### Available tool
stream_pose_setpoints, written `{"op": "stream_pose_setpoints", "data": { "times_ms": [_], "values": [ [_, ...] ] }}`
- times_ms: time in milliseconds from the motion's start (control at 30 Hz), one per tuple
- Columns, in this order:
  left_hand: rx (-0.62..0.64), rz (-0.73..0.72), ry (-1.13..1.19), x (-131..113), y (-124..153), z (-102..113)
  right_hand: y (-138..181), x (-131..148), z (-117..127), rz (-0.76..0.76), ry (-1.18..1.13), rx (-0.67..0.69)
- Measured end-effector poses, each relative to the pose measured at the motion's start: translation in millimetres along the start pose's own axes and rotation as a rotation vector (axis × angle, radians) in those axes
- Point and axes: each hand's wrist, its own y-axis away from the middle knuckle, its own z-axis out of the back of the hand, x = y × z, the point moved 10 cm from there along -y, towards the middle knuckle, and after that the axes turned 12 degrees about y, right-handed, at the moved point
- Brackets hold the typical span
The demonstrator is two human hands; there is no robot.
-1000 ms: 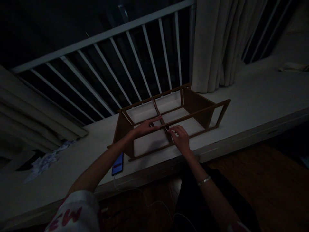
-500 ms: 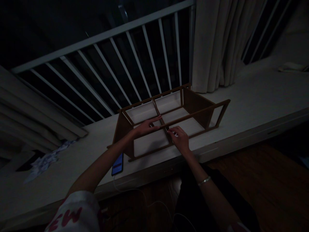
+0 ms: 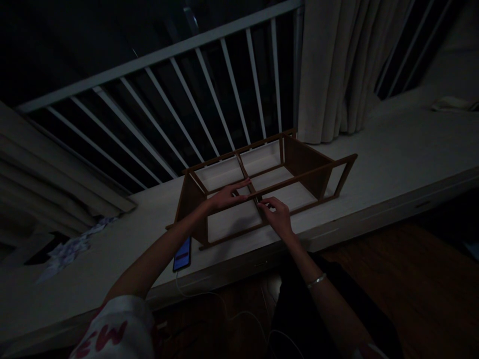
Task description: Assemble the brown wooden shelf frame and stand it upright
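Note:
A brown wooden shelf frame [image 3: 309,175] lies on its side on the pale ledge, with solid panels at both ends and a crossbar in the middle. My left hand [image 3: 226,197] rests on its near upper rail, fingers stretched towards the crossbar and thumb apart. Just below the joint of rail and crossbar is my right hand [image 3: 277,215], thumb and forefinger pinched together. Whatever sits between those fingertips is too small and dark to make out.
A lit phone [image 3: 182,255] with a white cable [image 3: 224,299] lies by the frame's left end. Crumpled paper [image 3: 71,249] is further left. White railing [image 3: 160,60] and curtains [image 3: 325,70] stand behind. The ledge [image 3: 396,164] drops to a wooden floor.
My right hand has shifted and turned slightly at the joint, its fingers still pinched. The left hand and the frame have stayed put.

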Motion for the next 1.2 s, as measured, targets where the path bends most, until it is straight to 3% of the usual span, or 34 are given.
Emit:
{"op": "stream_pose_setpoints", "data": {
  "times_ms": [233,633,1200],
  "values": [
    [-0.003,-0.003,0.033,2,0,0,0,1,1,-0.008,-0.082,-0.036],
    [-0.01,0.002,0.023,-1,0,0,3,-17,-16,-0.192,-0.343,0.034],
    [-0.008,0.0,0.065,2,0,-1,5,-16,-20,-0.24,-0.441,0.014]
  ]
}}
